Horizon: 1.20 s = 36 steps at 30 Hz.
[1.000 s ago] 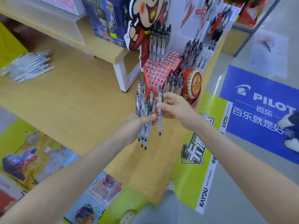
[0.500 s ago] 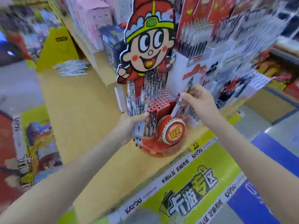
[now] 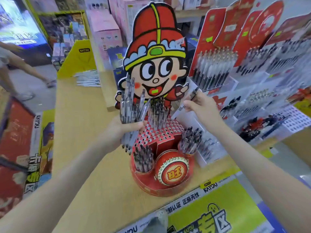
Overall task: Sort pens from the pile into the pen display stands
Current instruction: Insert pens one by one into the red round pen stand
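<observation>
Moved right, away from the bundle of pens [image 3: 130,106] that my left hand [image 3: 117,132] grips, my right hand [image 3: 200,105] pinches 1 pen [image 3: 193,94], tilted above the red display stand's [image 3: 161,132] far-right edge.

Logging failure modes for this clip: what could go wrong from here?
The left hand grips a splayed bundle of pens over the red stand; one could slip out. The right hand pinches a single pen at a tilt near the standing pens; it might knock them or miss a hole.

Glossy card stand [image 3: 161,185] — wood-grain tabletop [image 3: 80,115]
</observation>
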Each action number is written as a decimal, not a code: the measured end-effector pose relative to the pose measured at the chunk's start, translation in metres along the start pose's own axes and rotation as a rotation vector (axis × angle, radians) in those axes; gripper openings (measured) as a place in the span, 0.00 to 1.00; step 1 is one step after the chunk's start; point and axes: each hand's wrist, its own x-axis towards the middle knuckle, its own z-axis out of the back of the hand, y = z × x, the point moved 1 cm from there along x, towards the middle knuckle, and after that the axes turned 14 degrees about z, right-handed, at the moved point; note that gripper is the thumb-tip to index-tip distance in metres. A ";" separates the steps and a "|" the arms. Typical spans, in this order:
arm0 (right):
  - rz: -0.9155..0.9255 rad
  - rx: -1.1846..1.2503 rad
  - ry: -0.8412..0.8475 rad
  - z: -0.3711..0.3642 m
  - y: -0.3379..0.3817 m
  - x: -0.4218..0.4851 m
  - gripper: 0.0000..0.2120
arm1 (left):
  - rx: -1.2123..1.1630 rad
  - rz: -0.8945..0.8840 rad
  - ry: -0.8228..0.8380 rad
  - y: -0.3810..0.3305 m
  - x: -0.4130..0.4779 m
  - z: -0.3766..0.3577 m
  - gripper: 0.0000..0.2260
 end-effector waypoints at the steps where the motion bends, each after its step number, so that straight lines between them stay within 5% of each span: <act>1: -0.011 0.006 -0.008 0.000 -0.003 0.004 0.05 | 0.008 -0.006 -0.005 0.000 0.006 0.000 0.14; 9: -0.092 0.007 0.128 -0.008 -0.034 0.033 0.01 | 0.056 -0.013 -0.054 0.007 0.024 0.000 0.17; 14: -0.042 -0.039 0.296 -0.014 -0.052 0.045 0.12 | 0.154 -0.007 -0.060 0.005 0.027 -0.007 0.20; 18: -0.024 -0.047 0.411 -0.014 -0.054 0.059 0.12 | 0.195 0.013 -0.092 0.007 0.032 -0.012 0.36; 25: 0.090 -0.099 0.549 -0.016 -0.057 0.067 0.05 | 0.150 0.098 -0.158 0.011 0.042 -0.018 0.41; 29: 0.126 -0.124 0.512 -0.019 -0.055 0.067 0.15 | 0.152 0.132 -0.211 0.012 0.042 -0.019 0.40; 33: 0.171 -0.173 0.560 -0.023 -0.059 0.060 0.12 | 0.143 0.130 -0.242 0.005 0.039 -0.026 0.28; 36: 0.234 -0.220 0.590 -0.026 -0.059 0.057 0.07 | 0.125 0.135 -0.251 -0.001 0.037 -0.028 0.31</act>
